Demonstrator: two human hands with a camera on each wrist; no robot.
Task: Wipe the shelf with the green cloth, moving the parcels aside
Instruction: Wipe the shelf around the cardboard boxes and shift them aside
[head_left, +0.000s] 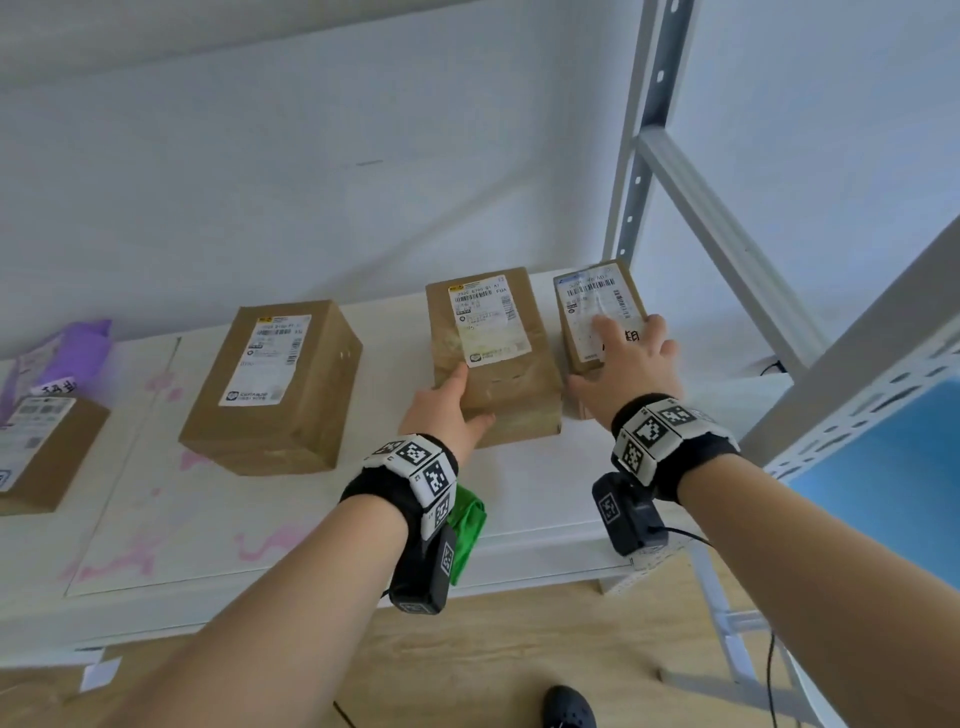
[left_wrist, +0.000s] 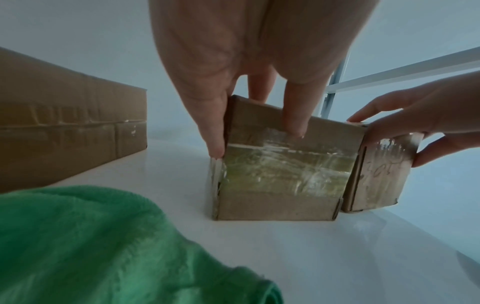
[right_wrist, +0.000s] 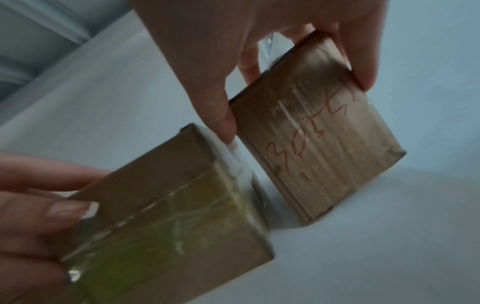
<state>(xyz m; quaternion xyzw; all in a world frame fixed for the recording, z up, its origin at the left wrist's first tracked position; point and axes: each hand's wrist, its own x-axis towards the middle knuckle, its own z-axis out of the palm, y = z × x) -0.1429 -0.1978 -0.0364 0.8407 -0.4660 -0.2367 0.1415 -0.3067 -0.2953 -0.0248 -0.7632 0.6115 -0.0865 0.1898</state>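
Note:
On the white shelf (head_left: 260, 519) stand several brown parcels. My left hand (head_left: 457, 395) grips the near left corner of the middle parcel (head_left: 514, 395), thumb on its left side and fingers over the top (left_wrist: 280, 174). My right hand (head_left: 623, 353) holds the small parcel (head_left: 587, 301) at the shelf's right end. Its thumb and fingers pinch the sides, and red writing marks the near face (right_wrist: 311, 156). The two parcels stand side by side, almost touching. The green cloth (head_left: 470, 525) lies crumpled on the shelf under my left wrist, held by neither hand (left_wrist: 78, 236).
A larger parcel (head_left: 270, 384) stands left of the middle one, and another parcel (head_left: 41, 447) and a purple bag (head_left: 72, 353) lie at the far left. Pink marks streak the shelf front. The grey metal upright (head_left: 644, 130) and brace close off the right end.

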